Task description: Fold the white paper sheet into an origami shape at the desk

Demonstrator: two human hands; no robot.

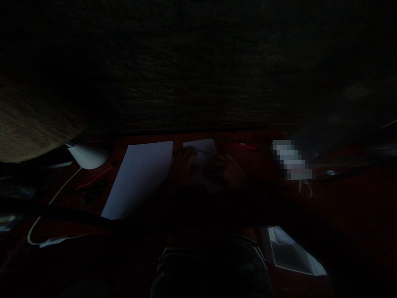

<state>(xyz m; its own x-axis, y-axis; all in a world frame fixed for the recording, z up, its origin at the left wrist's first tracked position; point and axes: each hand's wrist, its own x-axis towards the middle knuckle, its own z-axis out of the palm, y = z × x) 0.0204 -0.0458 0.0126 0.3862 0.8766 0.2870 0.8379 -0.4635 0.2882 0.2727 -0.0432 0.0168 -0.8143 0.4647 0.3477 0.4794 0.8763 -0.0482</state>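
In very dim light, 2 bare hands work over the smaller pale sheet (205, 145), which lies toward the middle of the far edge of the reddish-brown bench (262, 159). The left hand (185, 162) is at the sheet's left side with its fingers bent, and the right hand (230, 169) is at its right side; I cannot tell whether either hand is open, closed or gripping something, because shadow swallows the fingers. A larger white sheet (144, 176) lies just left of the left hand, slanting from near the far edge toward the near side, where its lower right part fades into shadow. A red tool (245, 145) (perhaps a cutter, though it is too dark to be sure) rests by the far edge, beyond the right hand. Toward the left end of the bench stand a white cone-shaped object (89, 157) with a pale cable (63, 187) and, just beside it, a long red object (96, 175). Toward the right end lies a pixelated whitish item (290, 159) with a cord loop (306, 191). A clear, pale-edged object (293, 252) shows at the lower right, beside the person's dark clothing (211, 267).
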